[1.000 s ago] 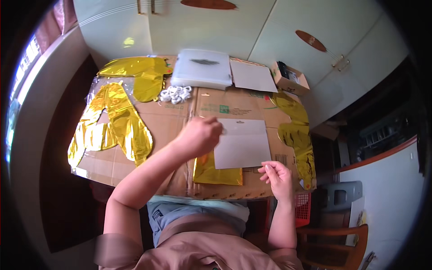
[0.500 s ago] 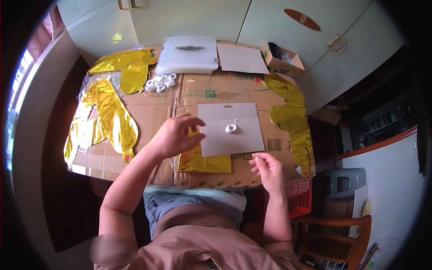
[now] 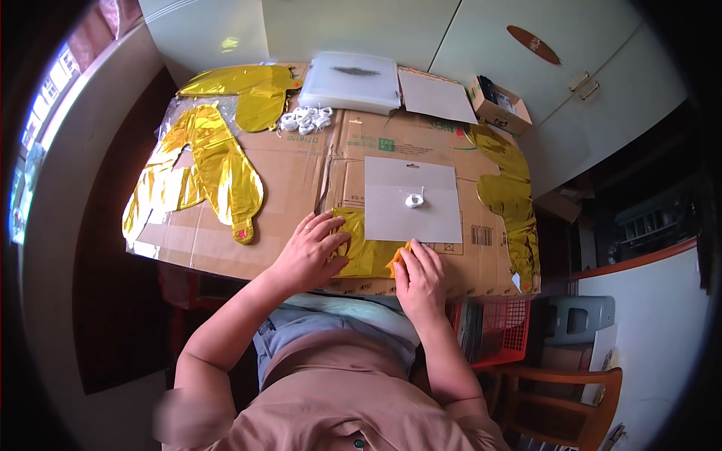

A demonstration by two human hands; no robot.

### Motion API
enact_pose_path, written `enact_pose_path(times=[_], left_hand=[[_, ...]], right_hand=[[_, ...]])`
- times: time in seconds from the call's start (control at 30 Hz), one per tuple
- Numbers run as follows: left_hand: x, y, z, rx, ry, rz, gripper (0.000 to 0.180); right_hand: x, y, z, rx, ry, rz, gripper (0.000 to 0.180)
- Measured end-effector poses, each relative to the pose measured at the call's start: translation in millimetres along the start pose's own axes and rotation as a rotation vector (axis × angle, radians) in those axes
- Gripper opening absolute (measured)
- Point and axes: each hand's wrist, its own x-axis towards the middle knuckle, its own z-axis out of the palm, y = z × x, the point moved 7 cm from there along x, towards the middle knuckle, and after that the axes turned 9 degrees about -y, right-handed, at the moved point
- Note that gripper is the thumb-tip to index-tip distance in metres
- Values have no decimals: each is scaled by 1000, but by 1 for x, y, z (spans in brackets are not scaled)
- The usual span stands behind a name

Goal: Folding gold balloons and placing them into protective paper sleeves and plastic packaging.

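A folded gold foil balloon [image 3: 368, 258] lies near the front of the cardboard, partly under a white card with a hanging slot [image 3: 387, 177]. My right hand [image 3: 423, 279] pinches its right edge, where a corner turns up and looks orange. At its left edge rests my left hand [image 3: 307, 254], fingers curved but apart, touching the foil and holding nothing. On the card sits a small coil of white string [image 3: 414, 201].
Flat gold foil balloons lie at left [image 3: 226, 177], back left [image 3: 263, 105] and right [image 3: 505, 192]. Behind are white string coils [image 3: 304, 119], a clear plastic stack [image 3: 350, 83], a pile of cards [image 3: 436, 95] and a small box [image 3: 500, 105]. A wooden chair [image 3: 556, 372] stands lower right.
My right hand has moved left and taken hold of the foil's right edge. My left hand has come down to its left edge. The whole view has shifted slightly.
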Motion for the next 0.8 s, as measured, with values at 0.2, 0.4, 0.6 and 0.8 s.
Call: enact_pose_path(times=[0.2, 0.4, 0.6, 0.8], left_hand=[[-64, 29, -6, -280, 265, -117, 31], [-147, 15, 87, -1537, 142, -901, 32], [-114, 32, 101, -2025, 180, -696, 30], [-121, 29, 98, -2046, 157, -786, 20]], right_hand=[[-16, -8, -11, 12, -53, -83, 29], [-29, -20, -16, 48, -193, -218, 30], [-36, -34, -17, 131, -203, -252, 28], [-60, -13, -27, 511, -112, 233, 23]])
